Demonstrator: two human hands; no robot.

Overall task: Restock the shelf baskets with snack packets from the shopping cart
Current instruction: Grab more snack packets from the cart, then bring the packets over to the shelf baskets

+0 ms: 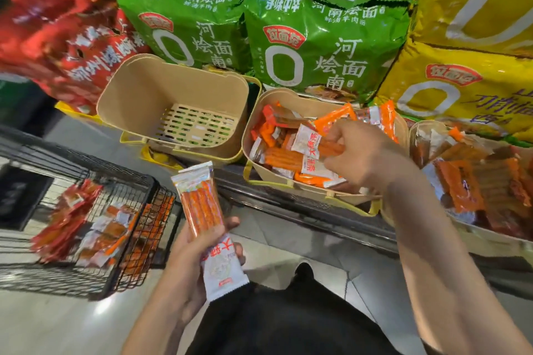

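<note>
Noodle bags: big green bags (326, 37) stood in a row at the back of the shelf, with yellow bags (473, 37) to their right and red bags (66, 32), blurred, to their left.
Shelf: its dark front edge (288, 202) ran across below the baskets.
Shopping cart: a black wire cart (95, 228) stood low on the left, beside the person, with a heap of red and orange snack packets (95, 233) inside it.
Empty basket: a tan basket (173, 106) sat left of centre on the shelf, tipped toward the aisle, its slotted bottom bare.
Middle basket: a tan basket (288, 95) just to the right of the empty one was nearly full of orange and white packets.
Right basket: a third basket (415, 135) at the right edge held darker orange packets; its far side ran out of view.
Right hand: the right hand (366, 153) reached over the middle basket, fingers curled round an orange packet (331, 147) lying on top of the pile there.
Left hand: the left hand (202, 251) was lower, in front of the shelf and well apart from the right, gripping an upright packet of orange sticks (204, 216) around its middle.
Held packet: its white printed end (222, 271) pointed down, its clear end rose toward the empty basket without touching it.
</note>
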